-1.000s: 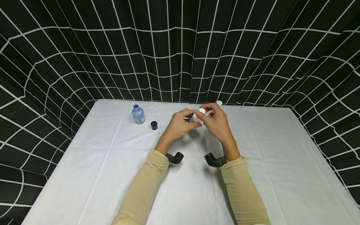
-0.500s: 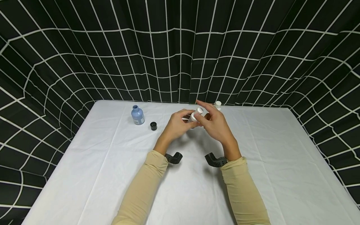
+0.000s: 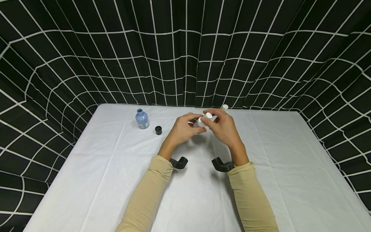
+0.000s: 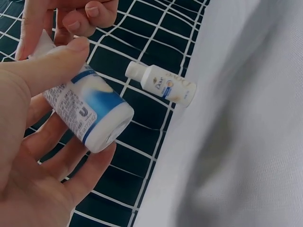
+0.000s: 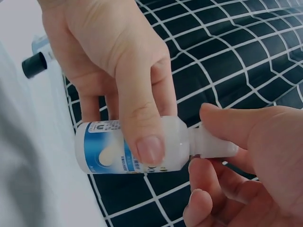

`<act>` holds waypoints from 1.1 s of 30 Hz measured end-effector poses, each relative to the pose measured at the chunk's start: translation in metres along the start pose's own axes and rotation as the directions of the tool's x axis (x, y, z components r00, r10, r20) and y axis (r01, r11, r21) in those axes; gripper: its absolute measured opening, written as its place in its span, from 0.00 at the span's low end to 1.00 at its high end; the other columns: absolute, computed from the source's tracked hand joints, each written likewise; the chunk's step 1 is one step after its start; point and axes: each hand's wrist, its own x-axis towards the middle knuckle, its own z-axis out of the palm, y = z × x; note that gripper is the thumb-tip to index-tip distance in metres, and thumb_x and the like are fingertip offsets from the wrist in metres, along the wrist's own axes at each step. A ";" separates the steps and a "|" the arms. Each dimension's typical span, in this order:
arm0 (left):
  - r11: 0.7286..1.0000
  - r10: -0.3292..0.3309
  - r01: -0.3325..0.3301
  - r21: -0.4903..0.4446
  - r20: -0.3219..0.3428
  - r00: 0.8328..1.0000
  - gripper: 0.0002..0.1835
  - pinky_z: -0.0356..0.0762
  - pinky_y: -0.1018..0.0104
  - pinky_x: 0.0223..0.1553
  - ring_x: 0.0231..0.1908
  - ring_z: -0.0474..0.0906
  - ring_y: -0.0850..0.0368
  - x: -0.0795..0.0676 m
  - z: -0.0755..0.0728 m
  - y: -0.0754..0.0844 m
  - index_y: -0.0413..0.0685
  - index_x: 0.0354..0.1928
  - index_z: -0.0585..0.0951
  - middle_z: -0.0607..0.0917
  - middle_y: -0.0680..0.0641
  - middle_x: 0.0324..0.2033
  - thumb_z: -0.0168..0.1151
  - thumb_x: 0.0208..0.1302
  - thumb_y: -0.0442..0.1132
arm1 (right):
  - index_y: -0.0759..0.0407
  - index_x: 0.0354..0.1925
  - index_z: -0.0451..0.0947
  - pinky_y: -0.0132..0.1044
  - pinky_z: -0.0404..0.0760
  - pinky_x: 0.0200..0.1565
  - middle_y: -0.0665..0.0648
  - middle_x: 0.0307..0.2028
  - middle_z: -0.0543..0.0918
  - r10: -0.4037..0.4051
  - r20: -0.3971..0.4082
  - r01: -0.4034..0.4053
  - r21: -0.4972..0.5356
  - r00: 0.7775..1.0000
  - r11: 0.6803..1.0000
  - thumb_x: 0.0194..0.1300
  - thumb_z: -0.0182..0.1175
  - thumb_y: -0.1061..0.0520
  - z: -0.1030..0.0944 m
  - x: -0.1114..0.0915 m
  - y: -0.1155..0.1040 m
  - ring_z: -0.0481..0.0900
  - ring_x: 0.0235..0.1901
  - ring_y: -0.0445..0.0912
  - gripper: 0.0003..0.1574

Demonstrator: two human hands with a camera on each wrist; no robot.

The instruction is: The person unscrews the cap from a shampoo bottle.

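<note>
My left hand (image 3: 185,127) grips a small white lotion bottle (image 5: 135,146) with a blue-and-yellow label, thumb across its side and fingers behind. The bottle is tilted above the table, its flat base turned toward the lower right in the left wrist view. At its other end, my right hand (image 3: 224,129) pinches the white cap (image 5: 213,142) between thumb and fingers. A thin dark line shows between cap and bottle shoulder in the right wrist view. Behind the right hand stands a second white bottle (image 4: 165,85), labelled Dove, with its white cap on.
A blue bottle (image 3: 142,119) with an uncovered mouth stands at the back left of the white-covered table (image 3: 116,174). Beside it sits a black cap (image 3: 158,130). A black curtain with a white grid (image 3: 185,64) hangs behind the table's back edge.
My right index finger was raised off the cap half a second ago and is now bent back onto it. My left hand holds the bottle in nearly the same place.
</note>
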 end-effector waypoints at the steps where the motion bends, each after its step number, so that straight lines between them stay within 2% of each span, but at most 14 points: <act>1: 1.000 0.005 -0.005 0.012 -0.009 1.000 0.24 0.85 0.64 0.53 0.48 0.82 0.58 0.000 -0.001 0.000 0.53 0.55 0.86 0.87 0.53 0.49 0.80 0.54 0.42 | 0.55 0.57 0.83 0.33 0.78 0.32 0.58 0.50 0.83 -0.005 -0.007 0.006 0.008 1.000 1.000 0.69 0.67 0.50 0.001 0.000 0.000 0.81 0.35 0.52 0.21; 6: 0.998 0.017 -0.011 0.064 -0.089 0.996 0.24 0.82 0.57 0.61 0.53 0.80 0.56 0.000 -0.004 -0.002 0.54 0.57 0.85 0.87 0.52 0.50 0.78 0.57 0.44 | 0.57 0.57 0.83 0.29 0.78 0.40 0.59 0.50 0.84 -0.008 -0.066 0.013 0.063 0.998 0.998 0.69 0.68 0.54 0.003 0.000 -0.001 0.82 0.43 0.51 0.20; 10: 0.998 0.013 -0.002 0.057 -0.187 0.982 0.25 0.81 0.54 0.62 0.55 0.80 0.53 0.000 -0.009 -0.002 0.51 0.58 0.84 0.87 0.50 0.52 0.77 0.58 0.43 | 0.58 0.56 0.83 0.25 0.78 0.41 0.60 0.49 0.85 0.024 -0.102 -0.015 0.088 0.994 0.996 0.68 0.68 0.55 0.004 0.001 -0.001 0.82 0.45 0.52 0.19; 13: 0.997 0.025 -0.005 0.074 -0.269 0.963 0.25 0.81 0.54 0.58 0.53 0.81 0.51 0.001 -0.011 -0.001 0.49 0.59 0.84 0.87 0.48 0.51 0.77 0.58 0.42 | 0.58 0.56 0.82 0.26 0.79 0.42 0.60 0.52 0.86 0.060 -0.088 -0.052 0.092 0.994 0.994 0.68 0.67 0.57 0.005 0.001 0.000 0.84 0.47 0.52 0.19; 17: 0.993 0.053 -0.010 0.117 -0.369 0.928 0.26 0.77 0.52 0.55 0.50 0.78 0.49 0.001 -0.013 -0.001 0.49 0.60 0.83 0.86 0.46 0.48 0.77 0.59 0.42 | 0.59 0.56 0.82 0.27 0.80 0.41 0.59 0.54 0.85 0.099 -0.051 -0.094 0.079 0.994 0.992 0.67 0.68 0.57 0.008 0.003 0.001 0.85 0.47 0.52 0.20; 23: 0.993 0.072 -0.020 0.115 -0.469 0.880 0.26 0.77 0.53 0.56 0.51 0.76 0.48 0.002 -0.018 -0.006 0.50 0.60 0.83 0.86 0.46 0.51 0.76 0.58 0.38 | 0.58 0.60 0.80 0.24 0.81 0.41 0.60 0.55 0.85 0.133 0.003 -0.133 0.081 0.991 0.988 0.68 0.67 0.58 0.018 0.005 0.003 0.87 0.49 0.52 0.23; 28: 0.995 0.078 -0.039 0.087 -0.504 0.860 0.26 0.77 0.54 0.59 0.54 0.77 0.47 0.003 -0.022 -0.011 0.48 0.60 0.83 0.86 0.46 0.54 0.75 0.58 0.34 | 0.59 0.61 0.80 0.37 0.86 0.49 0.60 0.58 0.84 0.148 0.032 -0.150 0.072 0.988 0.986 0.68 0.65 0.59 0.029 0.007 0.009 0.87 0.53 0.54 0.24; 31: 0.998 0.041 -0.016 0.052 -0.502 0.864 0.26 0.79 0.54 0.63 0.57 0.79 0.46 0.004 -0.025 -0.014 0.46 0.60 0.83 0.86 0.44 0.55 0.75 0.58 0.32 | 0.59 0.60 0.81 0.47 0.85 0.54 0.63 0.56 0.84 0.123 0.040 -0.125 0.041 0.992 0.991 0.68 0.66 0.58 0.040 0.008 0.014 0.86 0.54 0.56 0.23; 33: 0.999 -0.002 0.022 0.035 -0.492 0.870 0.26 0.80 0.54 0.64 0.58 0.81 0.46 0.004 -0.026 -0.016 0.45 0.61 0.82 0.85 0.42 0.55 0.74 0.59 0.32 | 0.59 0.60 0.81 0.51 0.84 0.55 0.66 0.54 0.84 0.103 0.057 -0.104 0.015 0.993 0.994 0.67 0.67 0.58 0.049 0.009 0.016 0.85 0.54 0.59 0.23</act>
